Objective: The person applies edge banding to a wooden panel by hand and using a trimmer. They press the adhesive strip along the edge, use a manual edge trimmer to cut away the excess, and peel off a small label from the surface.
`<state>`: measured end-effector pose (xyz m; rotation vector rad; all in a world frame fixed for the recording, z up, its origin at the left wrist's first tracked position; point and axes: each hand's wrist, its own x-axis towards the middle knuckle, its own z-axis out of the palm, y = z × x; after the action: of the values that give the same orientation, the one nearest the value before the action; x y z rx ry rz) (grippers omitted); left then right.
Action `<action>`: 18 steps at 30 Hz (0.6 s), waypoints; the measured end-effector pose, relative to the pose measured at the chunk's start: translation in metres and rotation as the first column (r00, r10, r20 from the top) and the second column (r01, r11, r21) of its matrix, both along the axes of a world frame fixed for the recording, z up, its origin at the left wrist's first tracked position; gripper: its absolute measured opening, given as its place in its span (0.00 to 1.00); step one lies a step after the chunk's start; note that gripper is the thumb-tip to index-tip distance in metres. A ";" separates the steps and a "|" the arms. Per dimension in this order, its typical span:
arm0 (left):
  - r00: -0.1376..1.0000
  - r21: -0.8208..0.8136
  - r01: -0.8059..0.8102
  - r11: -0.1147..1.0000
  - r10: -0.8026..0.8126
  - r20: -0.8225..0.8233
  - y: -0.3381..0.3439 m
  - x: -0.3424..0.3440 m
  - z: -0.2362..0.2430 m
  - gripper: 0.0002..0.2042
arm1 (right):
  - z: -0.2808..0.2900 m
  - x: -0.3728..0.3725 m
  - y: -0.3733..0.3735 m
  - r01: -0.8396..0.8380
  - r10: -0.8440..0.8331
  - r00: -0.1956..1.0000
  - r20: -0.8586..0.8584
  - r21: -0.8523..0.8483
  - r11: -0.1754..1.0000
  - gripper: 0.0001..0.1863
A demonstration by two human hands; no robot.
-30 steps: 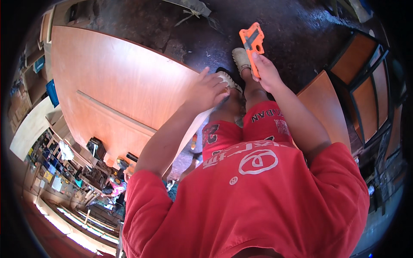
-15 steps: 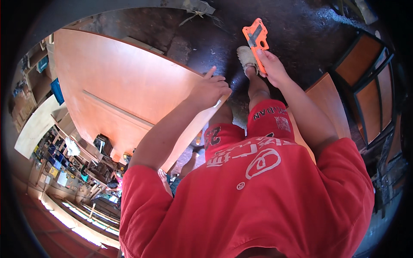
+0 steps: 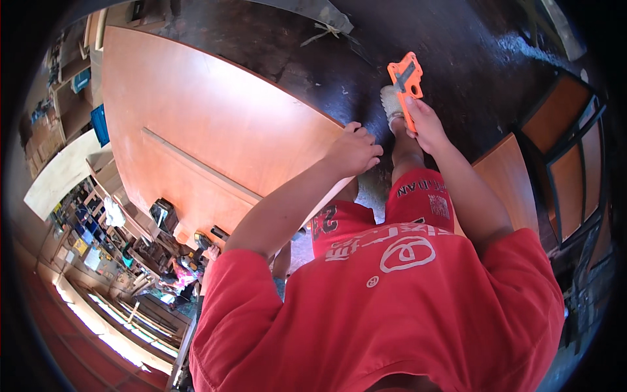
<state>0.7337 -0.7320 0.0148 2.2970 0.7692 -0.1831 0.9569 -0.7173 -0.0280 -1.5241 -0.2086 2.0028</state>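
A large reddish-brown wood panel point(image 3: 261, 111) spreads out on my left. My left hand point(image 3: 356, 151) is at its near right corner, fingers curled over the edge and closed on it. My right hand point(image 3: 428, 125) grips the lower end of a flat orange hand tool point(image 3: 409, 81), roughly pistol-shaped, with a dark grey piece across it and a round hole. The tool is held above the floor, apart from the panel. A narrow wood strip point(image 3: 199, 162) lies lengthwise on the panel.
A black case-like object point(image 3: 163, 214) and a yellow-and-black power tool point(image 3: 201, 240) are at the panel's near left edge, beside another person's hand point(image 3: 213, 252). Another wood panel point(image 3: 506, 173) stands right of my leg. Dark-framed brown panels point(image 3: 567, 173) stand farther right.
The view has shifted, so most things appear lower and to the right. My left hand's raised finger has curled down onto the panel's corner. The other person's hand now shows beside the power tool.
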 end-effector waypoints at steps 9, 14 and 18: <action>0.994 0.106 -0.086 0.991 0.093 -0.063 0.010 -0.042 0.000 0.19 | -0.007 0.009 0.011 -0.075 0.074 0.996 0.045 0.033 0.997 0.17; 0.819 0.413 -0.491 0.767 0.568 -0.078 0.047 -0.114 -0.016 0.29 | -0.001 -0.002 0.012 -0.116 0.115 0.992 0.044 0.026 0.993 0.18; 0.504 0.461 -0.764 0.452 0.864 -0.010 0.065 -0.125 -0.013 0.32 | 0.013 -0.003 0.021 -0.188 0.185 0.981 0.053 0.051 0.981 0.18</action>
<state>0.6089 -0.6668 0.0018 1.9561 2.1580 0.1773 0.9538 -0.6963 -0.0150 -1.5686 -0.4385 2.0859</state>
